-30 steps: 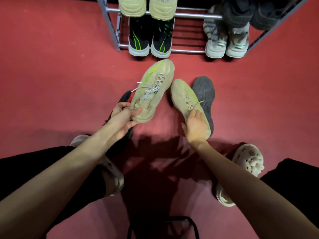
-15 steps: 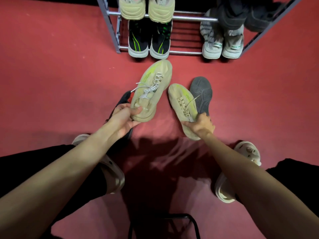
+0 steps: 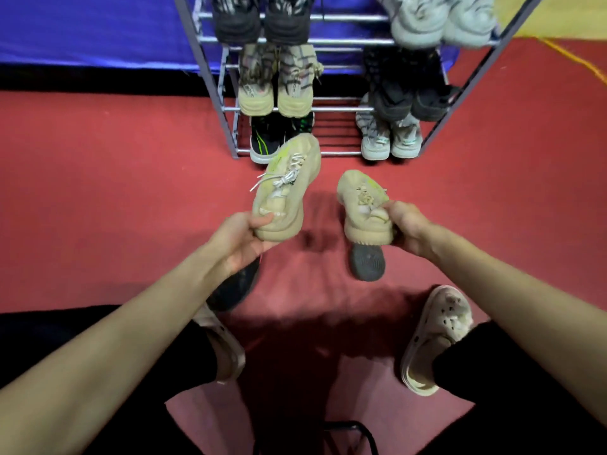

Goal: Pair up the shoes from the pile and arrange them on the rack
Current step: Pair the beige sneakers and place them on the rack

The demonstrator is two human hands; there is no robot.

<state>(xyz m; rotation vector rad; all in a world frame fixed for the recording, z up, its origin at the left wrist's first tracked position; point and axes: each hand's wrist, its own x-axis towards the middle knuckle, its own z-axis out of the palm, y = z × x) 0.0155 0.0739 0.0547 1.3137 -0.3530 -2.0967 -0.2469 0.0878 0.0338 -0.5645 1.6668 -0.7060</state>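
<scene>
My left hand (image 3: 238, 236) grips the heel of a beige sneaker with white laces and a yellow-green streak (image 3: 287, 187), toe pointing toward the rack. My right hand (image 3: 405, 226) holds the matching beige sneaker (image 3: 363, 205) by its heel and collar, lifted off the floor. Both shoes hang in the air in front of the metal shoe rack (image 3: 230, 126). A dark grey shoe (image 3: 367, 262) lies sole-up on the red floor below the right sneaker. Another dark shoe (image 3: 235, 289) lies under my left wrist, mostly hidden.
The rack's shelves hold several pairs: black with green stripes (image 3: 266, 142) and grey-white (image 3: 391, 141) at the bottom, beige (image 3: 274, 90) and dark (image 3: 407, 90) above. The middle of the bottom shelf (image 3: 335, 133) shows bare bars. My feet wear pale clogs (image 3: 437, 336). A blue mat (image 3: 98, 31) lies behind.
My right hand has lifted the second beige sneaker off the floor and turned it upright. The view has tilted up, showing more of the rack. The left hand keeps its shoe.
</scene>
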